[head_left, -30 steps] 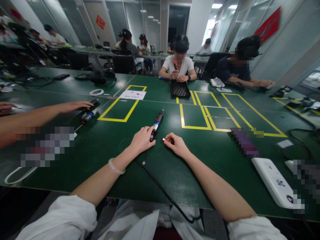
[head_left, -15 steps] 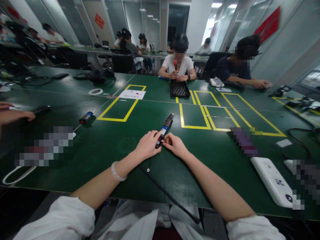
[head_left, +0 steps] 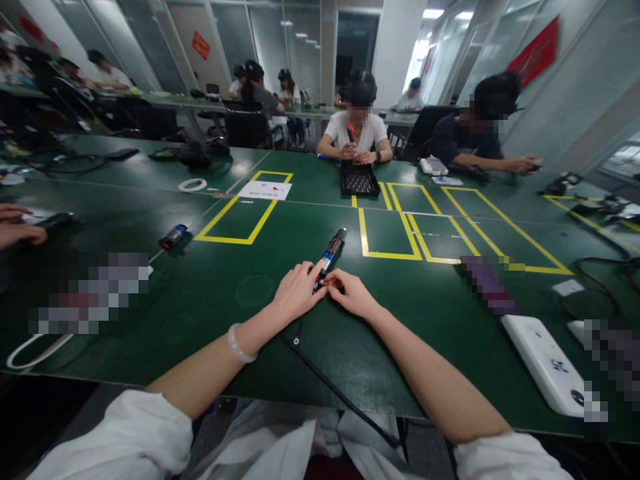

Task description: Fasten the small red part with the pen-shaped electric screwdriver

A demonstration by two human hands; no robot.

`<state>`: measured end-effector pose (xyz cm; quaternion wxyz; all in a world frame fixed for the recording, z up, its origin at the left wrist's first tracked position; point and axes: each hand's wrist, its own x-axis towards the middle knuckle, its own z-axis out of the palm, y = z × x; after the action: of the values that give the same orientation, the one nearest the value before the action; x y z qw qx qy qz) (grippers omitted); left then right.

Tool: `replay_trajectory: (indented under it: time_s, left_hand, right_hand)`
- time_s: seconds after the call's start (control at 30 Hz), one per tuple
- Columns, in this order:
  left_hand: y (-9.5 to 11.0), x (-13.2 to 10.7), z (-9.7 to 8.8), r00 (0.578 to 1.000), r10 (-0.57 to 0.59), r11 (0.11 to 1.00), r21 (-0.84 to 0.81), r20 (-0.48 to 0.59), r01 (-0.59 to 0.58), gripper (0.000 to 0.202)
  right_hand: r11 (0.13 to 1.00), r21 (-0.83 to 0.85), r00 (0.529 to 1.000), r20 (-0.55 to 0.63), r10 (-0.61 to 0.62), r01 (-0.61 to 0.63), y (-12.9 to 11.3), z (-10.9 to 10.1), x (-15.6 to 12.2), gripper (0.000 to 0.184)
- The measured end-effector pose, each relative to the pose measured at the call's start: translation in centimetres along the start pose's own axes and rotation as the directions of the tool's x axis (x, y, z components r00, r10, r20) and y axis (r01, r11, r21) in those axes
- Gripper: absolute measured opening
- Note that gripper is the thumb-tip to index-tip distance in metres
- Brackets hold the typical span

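Note:
A black and blue electric screwdriver (head_left: pixel 331 255) lies on the green table (head_left: pixel 210 293), its tip pointing away to the upper right. My left hand (head_left: pixel 299 297) rests over its near end, fingers curled on the body. My right hand (head_left: pixel 354 293) pinches a small red part (head_left: pixel 331 283) against the tool's near end. A black cable (head_left: pixel 330 387) runs from the tool back over the table's front edge.
A white device (head_left: pixel 545 363) lies at the right. Yellow tape rectangles (head_left: pixel 390 233) mark the table. A second screwdriver (head_left: pixel 173 236) lies at the left, near another person's hand (head_left: pixel 17 230). A black tray (head_left: pixel 360 179) sits before a person opposite.
My right hand has brought the small red part to the screwdriver's near end, and the tool has swung to the right. The person's arm at the left has pulled back.

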<state>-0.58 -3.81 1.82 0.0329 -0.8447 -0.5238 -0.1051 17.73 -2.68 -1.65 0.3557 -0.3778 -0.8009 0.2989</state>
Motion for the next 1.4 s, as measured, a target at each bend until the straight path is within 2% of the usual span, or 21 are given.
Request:
replay_trajectory:
  time_s: [0.2, 0.37, 0.53, 0.77, 0.9, 1.03, 1.2, 1.3, 1.4]
  left_hand:
    - [0.3, 0.2, -0.1, 0.999, -0.040, 0.999, 0.030, 0.030, 0.039, 0.055]
    - [-1.0, 0.8, 0.1, 0.997, -0.070, 0.996, 0.060, 0.038, 0.067, 0.058]
    - [-4.5, 1.6, 0.1, 0.975, -0.213, 0.976, 0.067, 0.060, 0.209, 0.059]
    - [-11.9, 2.1, -0.5, 0.917, -0.385, 0.923, 0.067, 0.106, 0.380, 0.061]
    - [-16.1, 1.8, -0.6, 0.880, -0.465, 0.885, 0.085, 0.096, 0.458, 0.062]
    - [-19.4, 1.2, -0.4, 0.857, -0.510, 0.859, 0.112, 0.080, 0.500, 0.063]
    - [-21.5, 0.7, -0.3, 0.857, -0.503, 0.863, 0.112, 0.110, 0.493, 0.066]
    - [-21.4, 0.6, -0.3, 0.863, -0.498, 0.865, 0.115, 0.087, 0.488, 0.065]
    - [-20.7, 0.4, -0.4, 0.890, -0.457, 0.885, 0.106, 0.008, 0.453, 0.060]
  right_hand:
    - [1.000, -0.020, 1.000, -0.014, -0.004, 0.004, 0.0, 0.2, -0.1, 0.024]
    - [1.000, -0.030, 1.000, -0.006, 0.007, -0.007, 0.3, 0.0, -0.1, 0.023]
    - [0.997, -0.082, 1.000, -0.002, 0.014, -0.014, 0.3, -0.3, -0.1, 0.016]
    - [0.992, -0.129, 1.000, 0.016, 0.013, -0.011, 0.1, -0.5, -0.1, 0.010]
    - [0.990, -0.140, 1.000, 0.026, 0.014, -0.010, 0.1, -0.5, 0.0, 0.010]
    - [0.987, -0.159, 0.999, 0.031, 0.011, -0.006, 0.2, -0.5, 0.1, 0.009]
    - [0.986, -0.165, 0.999, 0.032, 0.011, -0.005, 0.2, -0.5, 0.0, 0.009]
    - [0.987, -0.158, 0.999, 0.031, 0.011, -0.006, 0.0, -0.6, 0.0, 0.009]
    - [0.988, -0.157, 0.999, 0.033, 0.009, -0.004, -0.1, -0.6, 0.0, 0.009]
